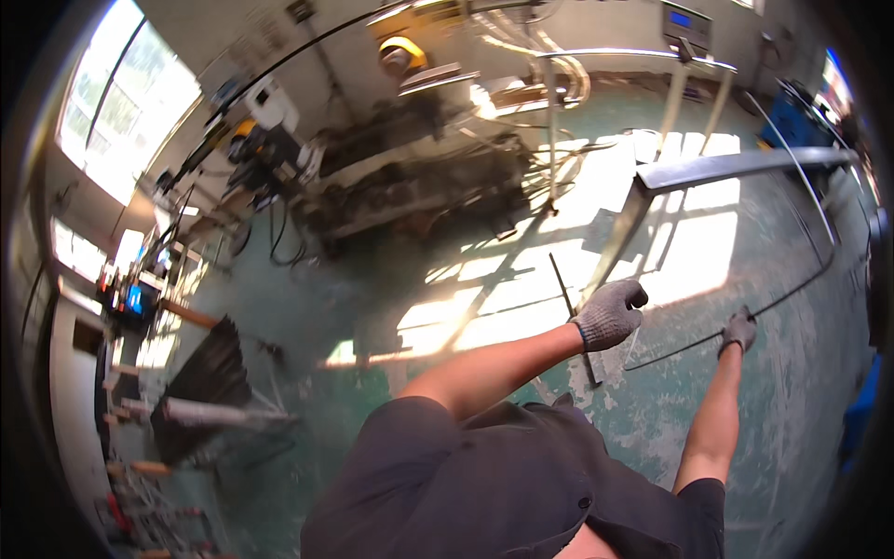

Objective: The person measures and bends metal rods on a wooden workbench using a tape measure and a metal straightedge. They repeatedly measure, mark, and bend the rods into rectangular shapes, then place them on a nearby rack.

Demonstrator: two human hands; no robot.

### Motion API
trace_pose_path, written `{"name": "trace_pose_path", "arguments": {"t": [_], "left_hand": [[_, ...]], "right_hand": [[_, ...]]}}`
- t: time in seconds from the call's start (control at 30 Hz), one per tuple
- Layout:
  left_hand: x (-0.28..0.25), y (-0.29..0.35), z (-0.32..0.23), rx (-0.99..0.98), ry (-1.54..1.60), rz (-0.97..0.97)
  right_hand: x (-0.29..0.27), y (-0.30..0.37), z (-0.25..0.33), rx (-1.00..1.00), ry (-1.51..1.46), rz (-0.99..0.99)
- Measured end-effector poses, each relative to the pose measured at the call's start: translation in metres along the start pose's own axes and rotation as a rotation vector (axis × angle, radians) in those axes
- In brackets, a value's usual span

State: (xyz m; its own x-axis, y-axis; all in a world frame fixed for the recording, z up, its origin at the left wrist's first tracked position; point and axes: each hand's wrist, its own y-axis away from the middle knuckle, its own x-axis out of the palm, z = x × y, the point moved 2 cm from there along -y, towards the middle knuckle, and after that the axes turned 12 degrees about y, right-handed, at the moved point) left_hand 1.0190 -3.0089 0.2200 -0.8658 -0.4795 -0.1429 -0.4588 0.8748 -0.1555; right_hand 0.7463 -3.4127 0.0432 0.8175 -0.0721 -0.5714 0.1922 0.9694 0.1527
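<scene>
At eight o'clock, a dark ridged sheet [200,391] stands well apart from your hands. Just past three, your gloved left hand [610,315] has its fingers curled; you cannot tell from here whether they pinch anything. A dark bar [561,279] passes behind that wrist, contact unclear.

Right of it, the thin dark rod [675,351] slants up through your gloved right hand [738,331], whose fingers close around it near its lower end. It sweeps toward three o'clock and seems to bend upward there. Expect it to be light for its length, stiff yet springy, hardly fragile, perhaps a little slick through knitted gloves. The long far side likely swings, so a hold nearer the middle, hands spread, should balance better.

At two o'clock, beyond the silver beam [745,168], sits a blue box-shaped unit [790,119]; whether it contains anything doesn't show.
</scene>
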Motion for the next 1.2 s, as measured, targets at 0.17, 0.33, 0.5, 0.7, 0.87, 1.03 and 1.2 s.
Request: {"name": "trace_pose_path", "arguments": {"t": [0.17, 0.33, 0.5, 0.7, 0.87, 1.03, 1.2], "left_hand": [[-0.11, 0.114, 0.088, -0.475, -0.104, -0.499], [-0.166, 0.302, 0.124, -0.717, 0.101, -1.113], [-0.145, 0.461, 0.154, -0.903, 0.132, -1.484], [-0.161, 0.62, 0.136, -0.83, 0.34, -1.509], [-0.2, 0.808, 0.12, -0.859, 0.141, -1.876], [-0.229, 0.938, 0.115, -0.432, 0.491, -2.217], [-0.266, 1.039, 0.113, -0.465, 0.677, -2.299]], "right_hand": [[-0.024, -0.123, 0.075, -0.21, 0.43, -0.221], [0.035, -0.116, 0.076, -0.181, 0.326, -0.428], [0.206, 0.211, -0.029, -0.433, 0.633, 0.4], [0.295, 0.566, -0.065, -0.989, 0.619, 1.193], [0.327, 0.779, -0.048, -1.669, 0.7, 1.268], [0.342, 0.942, -0.057, -1.62, 0.789, 1.405], [0.366, 1.134, -0.109, -1.637, 0.799, 1.548]]}}
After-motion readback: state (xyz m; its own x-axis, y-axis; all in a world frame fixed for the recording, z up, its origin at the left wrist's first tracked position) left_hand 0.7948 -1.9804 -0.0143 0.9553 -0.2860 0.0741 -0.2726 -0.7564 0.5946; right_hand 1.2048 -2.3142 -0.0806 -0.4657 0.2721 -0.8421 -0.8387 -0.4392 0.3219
